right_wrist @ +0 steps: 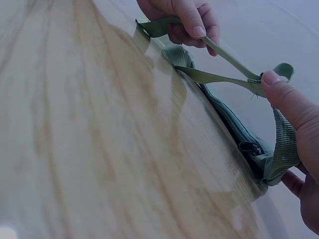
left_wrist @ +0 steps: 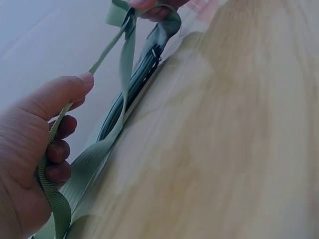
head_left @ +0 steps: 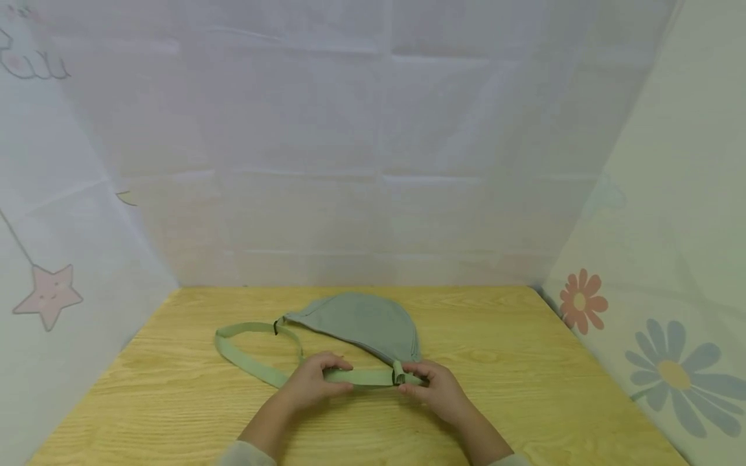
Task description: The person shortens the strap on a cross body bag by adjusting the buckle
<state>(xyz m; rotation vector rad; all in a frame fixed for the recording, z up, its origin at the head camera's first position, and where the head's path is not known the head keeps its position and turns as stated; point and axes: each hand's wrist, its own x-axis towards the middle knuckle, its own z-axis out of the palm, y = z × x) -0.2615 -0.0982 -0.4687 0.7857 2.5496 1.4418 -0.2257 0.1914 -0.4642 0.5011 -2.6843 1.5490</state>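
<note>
A grey-green waist bag point(head_left: 361, 321) lies flat on the wooden table, its curved edge toward the back wall. Its pale green webbing strap point(head_left: 247, 364) loops out to the left and runs along the front. My left hand point(head_left: 315, 382) grips this strap between thumb and curled fingers, as the left wrist view shows. At the bag's right end my right hand point(head_left: 437, 391) pinches the strap beside a dark slider buckle point(head_left: 396, 377). A zipper pull point(right_wrist: 250, 148) shows near the right hand in the right wrist view. Between the two hands the strap is stretched nearly straight.
The wooden table point(head_left: 524, 388) extends on both sides of the bag. Pale cloth walls enclose it at the back point(head_left: 379, 129), left and right. A printed pink star point(head_left: 49, 296) and printed flowers point(head_left: 678, 375) decorate the side walls.
</note>
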